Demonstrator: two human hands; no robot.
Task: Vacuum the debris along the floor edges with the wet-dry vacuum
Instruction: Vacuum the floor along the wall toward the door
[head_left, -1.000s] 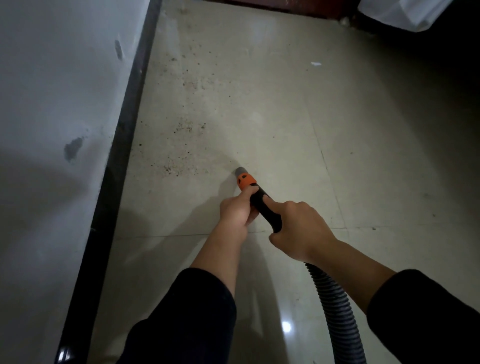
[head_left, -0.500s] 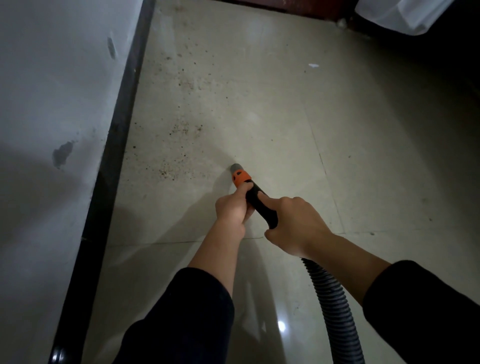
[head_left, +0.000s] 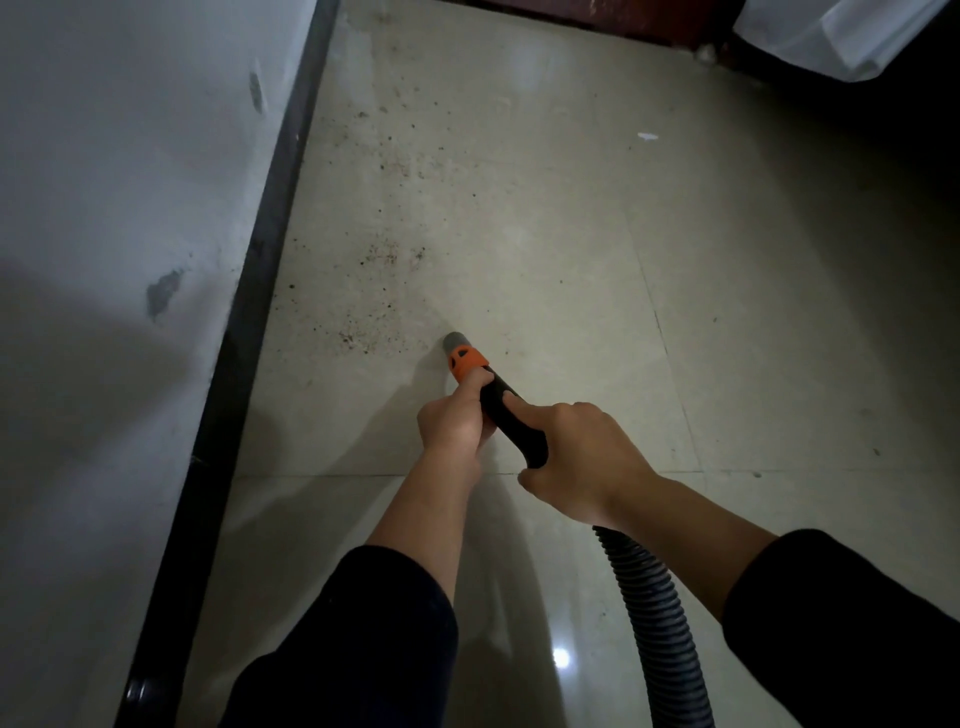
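- Since the earlier frame, the grey nozzle (head_left: 456, 342) has been nudged closer to the debris (head_left: 371, 338), which is speckled at its 9 o'clock near the black baseboard (head_left: 249, 332).
- Counted: one ribbed hose (head_left: 654, 613), one orange collar (head_left: 466, 361), two hands.
- The smooth black handle (head_left: 511, 415) is gripped by the left hand (head_left: 452, 421) up front and the right hand (head_left: 582, 457) behind, over glossy floor tiles (head_left: 571, 260).

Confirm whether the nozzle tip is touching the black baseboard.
Apart. The head view shows the grey nozzle tip out on the tile, with debris-speckled floor between it and the black baseboard.
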